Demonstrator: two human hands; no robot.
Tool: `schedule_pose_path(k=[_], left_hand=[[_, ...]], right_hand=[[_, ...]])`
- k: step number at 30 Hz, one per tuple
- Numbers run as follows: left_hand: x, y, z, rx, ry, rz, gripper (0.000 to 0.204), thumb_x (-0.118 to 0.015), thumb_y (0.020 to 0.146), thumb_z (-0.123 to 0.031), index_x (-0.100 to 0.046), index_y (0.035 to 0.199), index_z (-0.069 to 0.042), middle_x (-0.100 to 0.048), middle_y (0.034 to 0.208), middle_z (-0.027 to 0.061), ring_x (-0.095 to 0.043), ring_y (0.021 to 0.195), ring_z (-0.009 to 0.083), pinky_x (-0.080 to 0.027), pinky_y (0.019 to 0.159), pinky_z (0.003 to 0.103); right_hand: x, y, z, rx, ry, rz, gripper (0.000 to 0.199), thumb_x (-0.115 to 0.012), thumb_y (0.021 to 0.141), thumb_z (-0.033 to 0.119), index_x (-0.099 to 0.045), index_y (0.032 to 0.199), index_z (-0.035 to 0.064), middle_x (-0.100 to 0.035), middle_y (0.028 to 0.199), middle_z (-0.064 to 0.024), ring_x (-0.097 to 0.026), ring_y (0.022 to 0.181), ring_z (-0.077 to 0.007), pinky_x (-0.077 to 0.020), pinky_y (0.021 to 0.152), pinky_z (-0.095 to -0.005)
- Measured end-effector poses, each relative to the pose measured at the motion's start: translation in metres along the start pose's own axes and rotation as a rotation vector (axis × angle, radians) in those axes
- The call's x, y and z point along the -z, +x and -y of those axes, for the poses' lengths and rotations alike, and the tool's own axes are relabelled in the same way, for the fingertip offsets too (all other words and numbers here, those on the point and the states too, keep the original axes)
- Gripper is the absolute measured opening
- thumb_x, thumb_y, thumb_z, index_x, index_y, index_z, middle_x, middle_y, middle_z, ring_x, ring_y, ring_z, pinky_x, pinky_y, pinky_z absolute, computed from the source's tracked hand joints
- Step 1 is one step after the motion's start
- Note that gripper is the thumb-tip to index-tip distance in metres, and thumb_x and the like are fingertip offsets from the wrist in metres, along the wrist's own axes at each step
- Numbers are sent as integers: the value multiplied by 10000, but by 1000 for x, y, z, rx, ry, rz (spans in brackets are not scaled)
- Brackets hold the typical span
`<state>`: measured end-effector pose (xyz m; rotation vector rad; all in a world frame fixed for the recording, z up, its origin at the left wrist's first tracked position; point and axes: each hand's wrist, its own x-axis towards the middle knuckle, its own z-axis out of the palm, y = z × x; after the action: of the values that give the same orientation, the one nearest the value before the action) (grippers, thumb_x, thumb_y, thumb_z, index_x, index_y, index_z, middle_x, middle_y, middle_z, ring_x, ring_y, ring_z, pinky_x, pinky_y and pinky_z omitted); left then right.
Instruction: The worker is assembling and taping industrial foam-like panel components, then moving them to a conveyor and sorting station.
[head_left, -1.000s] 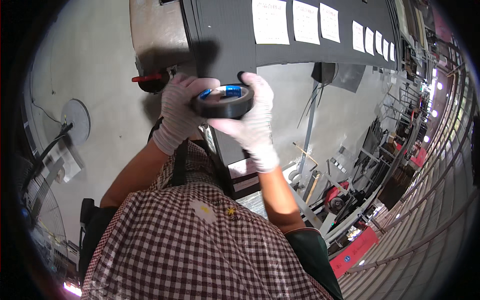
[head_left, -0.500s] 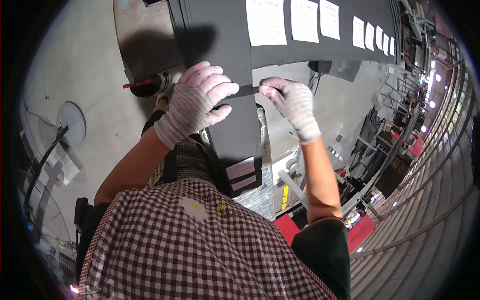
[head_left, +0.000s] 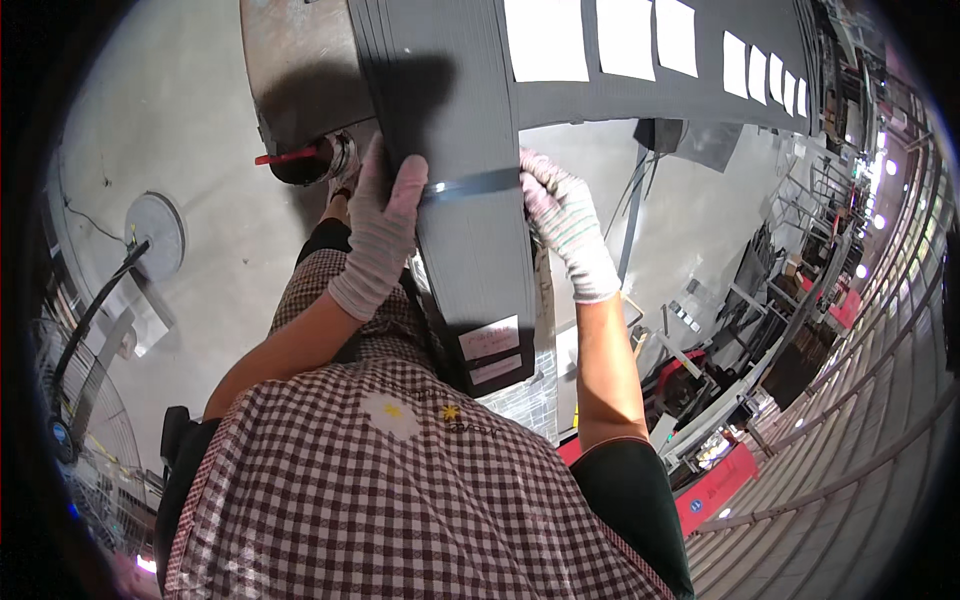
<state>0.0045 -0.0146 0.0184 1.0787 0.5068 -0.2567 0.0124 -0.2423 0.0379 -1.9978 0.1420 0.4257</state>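
A dark shiny strap (head_left: 470, 187) lies across a long stack of dark grey boards (head_left: 465, 265). At the stack's left edge is my left hand (head_left: 382, 235) in a striped knit glove, its fingers stretched and the thumb apart, with the thumb tip beside the strap's left end. My right hand (head_left: 565, 215), gloved alike, is closed at the right edge on the strap's other end; its fingertips are partly hidden by the edge. A white label (head_left: 489, 340) sits on the stack's near end.
Across the far side runs another dark grey board (head_left: 690, 85) bearing several white sheets. A brown curved surface (head_left: 300, 60) stands at the upper left, near my shoe with a red strip. A round grey base (head_left: 155, 235) with a cable lies left; metal racks (head_left: 800, 290) stand right.
My left hand has moved down from above the stack to its left edge, its fingers straightening. My right hand has come down against the right edge, and the strap now lies flat across the boards.
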Motion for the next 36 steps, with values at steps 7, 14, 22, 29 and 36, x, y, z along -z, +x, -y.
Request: schedule_pose_path(k=[7, 14, 22, 29, 36], left_hand=[[31, -80, 31, -237, 907, 188, 516, -644, 889, -199, -502, 1331, 28, -624, 1168, 230, -601, 1089, 368, -471, 965, 443], [-20, -27, 8, -38, 357, -205, 611, -583, 1005, -262, -334, 1494, 7, -635, 1180, 137, -595, 1042, 216, -478, 928, 335], [3, -34, 12, -10, 369, -82, 795, -591, 992, -386, -180, 1573, -32, -652, 1130, 140, -623, 1001, 220, -489, 915, 323], [-4, -43, 21, -24, 264, -76, 783, -602, 984, -413, -230, 1555, -28, -600, 1178, 110, -589, 993, 179, -485, 893, 286], [-2, -55, 40, -238, 385, -106, 607, -532, 1026, -213, -261, 1527, -1, -545, 1127, 56, -520, 940, 126, -465, 821, 246]], right_hand=[[31, -61, 29, 186, -828, 293, 199, -675, 871, 192, -734, 1023, 79, -727, 936, -155, -687, 873, -361, -539, 828, -443], [-25, -11, 23, 375, -518, -133, 435, -515, 994, 437, -700, 1099, 58, -702, 1024, -197, -646, 997, -388, -490, 924, -451], [-40, -16, 30, 22, -502, -70, 487, -470, 1004, 523, -690, 1080, 94, -696, 963, -171, -660, 951, -355, -525, 856, -437], [-27, -5, 9, 215, -642, 20, 453, -503, 1009, 479, -689, 1088, 73, -699, 975, -164, -668, 909, -363, -535, 843, -417], [-31, -16, 20, 82, -753, 99, 669, -491, 927, 662, -690, 1143, 61, -688, 1105, -208, -682, 973, -361, -531, 829, -440]])
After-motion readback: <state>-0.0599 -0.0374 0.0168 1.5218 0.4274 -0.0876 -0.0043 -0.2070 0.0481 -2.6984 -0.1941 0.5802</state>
